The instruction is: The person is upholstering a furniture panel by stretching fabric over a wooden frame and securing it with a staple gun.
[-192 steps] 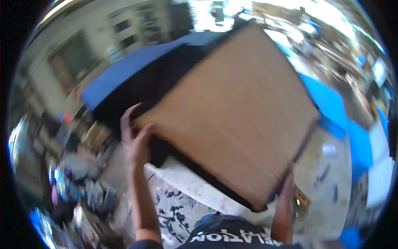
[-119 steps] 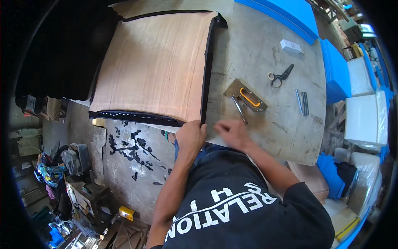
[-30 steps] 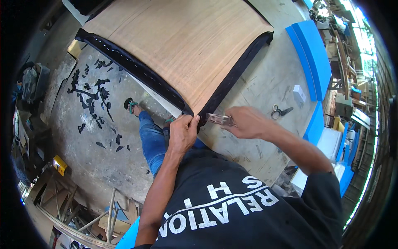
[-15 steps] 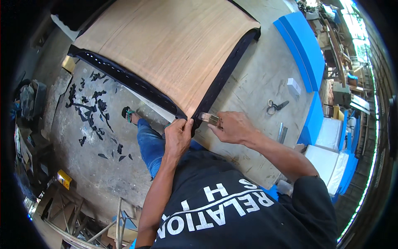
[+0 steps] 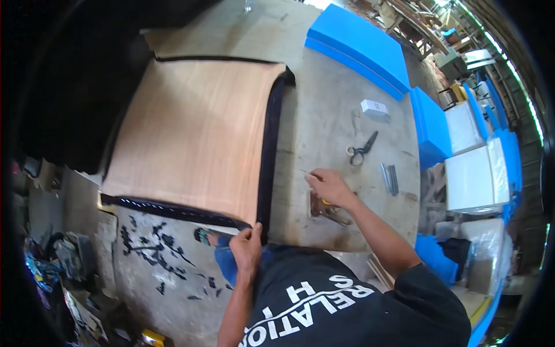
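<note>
A pale plywood panel lies on the worktable, with black fabric folded along its edges and a row of staples in the near strip. My left hand pinches the fabric at the panel's near right corner. Right of the panel, my right hand is closed just above a metal staple gun with a yellow grip, which rests on the table; what its fingertips hold is too small to make out. Farther up lie black scissors, metal strips and a small white box.
Blue foam blocks stand along the table's far and right edges. Dark fabric fills the upper left. Black scraps litter the floor at lower left. Wrapped white slabs and clutter stand beyond the table's right side.
My right hand has left the panel's corner and moved right; the staple gun it held now rests on the table beneath it. My left hand stays at the corner. The view has swung.
</note>
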`<state>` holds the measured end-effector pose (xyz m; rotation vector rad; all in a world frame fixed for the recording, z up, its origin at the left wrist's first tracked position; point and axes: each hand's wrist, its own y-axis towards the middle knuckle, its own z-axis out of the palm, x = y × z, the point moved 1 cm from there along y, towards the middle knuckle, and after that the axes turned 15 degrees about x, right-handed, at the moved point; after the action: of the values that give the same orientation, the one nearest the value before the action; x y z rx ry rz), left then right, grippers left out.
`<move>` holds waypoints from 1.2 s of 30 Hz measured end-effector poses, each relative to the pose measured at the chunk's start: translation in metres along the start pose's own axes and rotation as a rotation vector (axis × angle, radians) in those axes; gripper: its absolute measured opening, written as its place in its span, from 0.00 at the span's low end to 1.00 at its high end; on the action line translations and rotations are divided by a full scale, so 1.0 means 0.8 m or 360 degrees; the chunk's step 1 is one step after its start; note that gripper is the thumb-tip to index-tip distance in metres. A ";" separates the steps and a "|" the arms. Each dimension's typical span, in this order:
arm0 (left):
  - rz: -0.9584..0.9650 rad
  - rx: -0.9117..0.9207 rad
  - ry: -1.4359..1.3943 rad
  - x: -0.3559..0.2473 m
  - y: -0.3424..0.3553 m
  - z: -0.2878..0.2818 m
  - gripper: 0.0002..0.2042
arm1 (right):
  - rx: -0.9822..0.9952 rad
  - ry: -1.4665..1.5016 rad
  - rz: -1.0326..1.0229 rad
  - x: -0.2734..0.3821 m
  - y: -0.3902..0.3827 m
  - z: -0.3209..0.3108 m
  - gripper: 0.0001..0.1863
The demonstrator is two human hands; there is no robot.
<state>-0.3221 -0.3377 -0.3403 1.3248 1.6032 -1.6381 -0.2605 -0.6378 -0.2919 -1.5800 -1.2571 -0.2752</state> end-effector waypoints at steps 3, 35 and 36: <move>-0.0092 0.0090 -0.0003 -0.011 -0.001 -0.008 0.23 | 0.0170 0.1170 -0.0067 0.028 0.073 0.046 0.29; -0.0377 -0.0097 0.0281 0.016 -0.113 -0.114 0.18 | 0.1150 0.0904 -0.2249 0.446 -0.348 -0.010 0.17; -0.0257 -0.0179 0.0344 0.013 -0.109 -0.118 0.18 | 0.1053 0.0935 -0.2196 0.445 -0.350 -0.013 0.17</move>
<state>-0.3737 -0.2290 -0.2937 1.3834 1.9449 -1.5107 -0.3343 -0.4706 0.1232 0.1320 -1.5206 -0.9637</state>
